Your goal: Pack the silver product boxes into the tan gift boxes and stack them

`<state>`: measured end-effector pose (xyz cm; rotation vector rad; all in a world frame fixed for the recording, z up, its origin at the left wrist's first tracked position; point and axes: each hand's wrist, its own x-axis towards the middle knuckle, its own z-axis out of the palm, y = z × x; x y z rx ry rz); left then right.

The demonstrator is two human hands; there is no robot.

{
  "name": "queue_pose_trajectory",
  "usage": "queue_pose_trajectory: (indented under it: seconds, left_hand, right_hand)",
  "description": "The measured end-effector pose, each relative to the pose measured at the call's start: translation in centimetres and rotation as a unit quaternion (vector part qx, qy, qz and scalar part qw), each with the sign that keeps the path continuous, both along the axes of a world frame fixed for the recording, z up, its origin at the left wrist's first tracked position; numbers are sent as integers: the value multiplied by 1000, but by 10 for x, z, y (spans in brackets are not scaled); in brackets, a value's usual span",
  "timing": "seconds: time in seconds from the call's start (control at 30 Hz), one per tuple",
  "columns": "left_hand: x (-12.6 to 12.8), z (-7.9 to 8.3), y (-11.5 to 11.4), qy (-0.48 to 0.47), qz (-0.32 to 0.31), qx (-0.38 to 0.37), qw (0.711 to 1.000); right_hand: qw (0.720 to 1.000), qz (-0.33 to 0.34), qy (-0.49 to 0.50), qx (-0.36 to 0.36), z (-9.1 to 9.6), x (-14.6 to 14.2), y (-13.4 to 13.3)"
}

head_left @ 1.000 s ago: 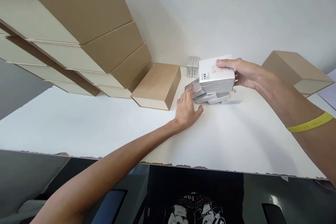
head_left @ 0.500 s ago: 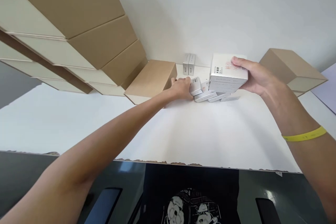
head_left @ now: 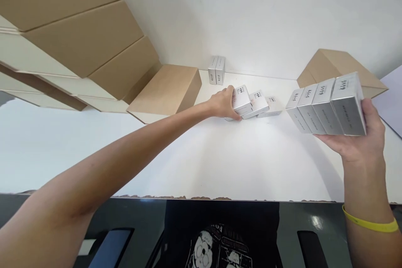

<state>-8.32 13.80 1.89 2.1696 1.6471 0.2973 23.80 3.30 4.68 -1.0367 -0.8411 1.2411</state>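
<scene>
Four silvery, dark-lettered boxes point(head_left: 325, 106)

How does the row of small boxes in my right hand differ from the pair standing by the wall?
The held row has four boxes; the wall pair has two. The held row is raised in the right hand, while the wall pair stands on the white table. Both have silvery sides with dark print, boxes side by side.

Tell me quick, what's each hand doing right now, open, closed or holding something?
Left hand: curled against a small box; whether it's gripped can't be told.
Right hand: closed, holding a row of four silver boxes.
</scene>
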Motion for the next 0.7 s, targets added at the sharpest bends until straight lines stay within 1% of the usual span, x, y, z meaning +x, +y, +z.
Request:
queue_pose_trajectory:
  seconds: [0.07, 0.17, 0.27, 0.33, 0.4, 0.47, 0.57, 0.7]
  left_hand:
    - [2, -2, -2, -6, 4, -1, 1000]
    - [4, 5, -1, -12, 11, 7, 1000]
    - [13, 16, 9, -22, 0, 23, 999]
    - [25, 18, 18, -29, -21, 23, 999]
    - [36, 15, 24, -30, -36, 17, 999]
    - [43, 9, 28, -24, -37, 18, 999]
    - [45, 2, 28, -18, -37, 20, 999]
    - [46, 2, 25, -13, -29, 9, 999]
  right_hand:
    - [1000, -26, -5, -12, -2, 6, -10]
    - [997, -70, -14, -32, -3, 15, -22]
    - [995, -87, -36, -33, -3, 20, -31]
    - [994, -92, -39, -43, -4, 22, -36]
    - [993, -101, -29, -51, -6, 24, -40]
    - [991, -120, -25, -55, -10, 26, -43]
    - [986, -145, -32, -72, -16, 29, -44]
    - [986, -146, -16, -82, -17, 25, -45]
